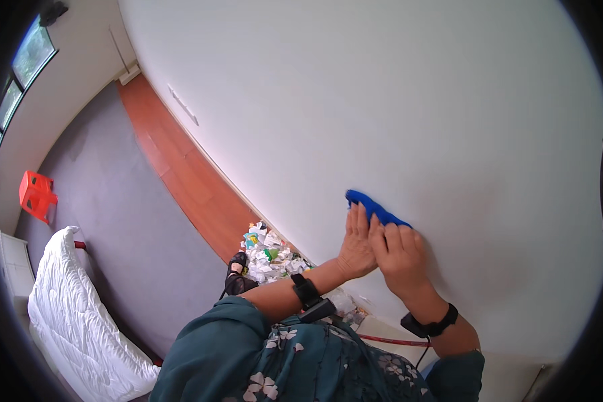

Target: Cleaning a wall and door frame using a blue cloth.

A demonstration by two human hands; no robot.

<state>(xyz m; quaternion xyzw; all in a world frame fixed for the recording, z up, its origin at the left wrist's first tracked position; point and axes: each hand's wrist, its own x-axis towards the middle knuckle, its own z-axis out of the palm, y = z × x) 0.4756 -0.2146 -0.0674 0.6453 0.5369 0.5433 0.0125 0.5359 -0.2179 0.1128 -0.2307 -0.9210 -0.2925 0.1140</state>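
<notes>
The pale wall [409,94] spreads beyond both hands and lies under their work, while the grey floor [141,201] falls away to their left. Far off on that side sits a white quilt [80,328], and nearer, below and left of the left hand, a heap of litter [264,261] rests on the floor; whether any packets in it hold something is too small to tell. The left hand [357,251] lies flat with fingers straight, touching the right hand [402,260], whose fingers bend; gripping or merely pressing, I cannot tell. The blue cloth [375,208] is against the wall, partly under both hands, neither clearly nearer. Its visible strip slants lengthwise from just beyond the left fingertips toward the right knuckles.
</notes>
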